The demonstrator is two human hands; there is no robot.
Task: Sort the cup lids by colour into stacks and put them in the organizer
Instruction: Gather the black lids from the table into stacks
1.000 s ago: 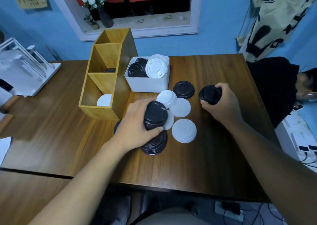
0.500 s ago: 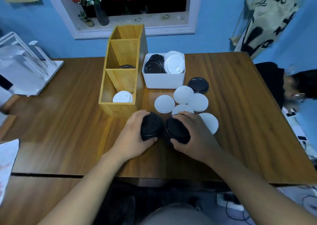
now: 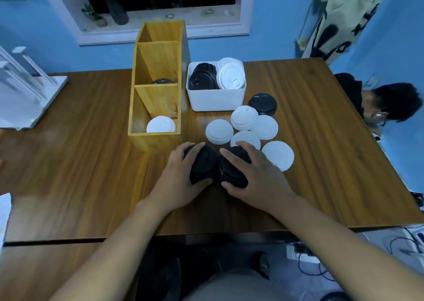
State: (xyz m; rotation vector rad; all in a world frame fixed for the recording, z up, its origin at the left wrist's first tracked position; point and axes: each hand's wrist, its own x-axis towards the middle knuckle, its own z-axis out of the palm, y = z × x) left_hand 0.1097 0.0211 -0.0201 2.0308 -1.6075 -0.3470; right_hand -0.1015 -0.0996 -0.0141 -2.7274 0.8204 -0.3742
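Just in front of the organizer, off its near right corner, the left hand is gripping a black lid stack. Its fingers are curling over the stack's far side and its thumb is pressing the near edge. Immediately to the right of that, the right hand is gripping a second black stack, with its fingers wrapping over the top. The two stacks are touching each other low over the wooden surface; I cannot tell whether they are resting on it.

A little farther out, to the right of the organizer's near end, loose white lids are lying in an overlapping cluster. A single black lid is sitting at the cluster's far edge.

The organizer is running away from the person in three compartments. White lids are sitting in its nearest compartment and a dark lid is showing in the middle one.

A white bin is standing against the organizer's right wall, level with the middle compartment. Black lids are leaning on the side nearer the organizer and white ones beyond them.

A window sill is running behind the organizer's far end.
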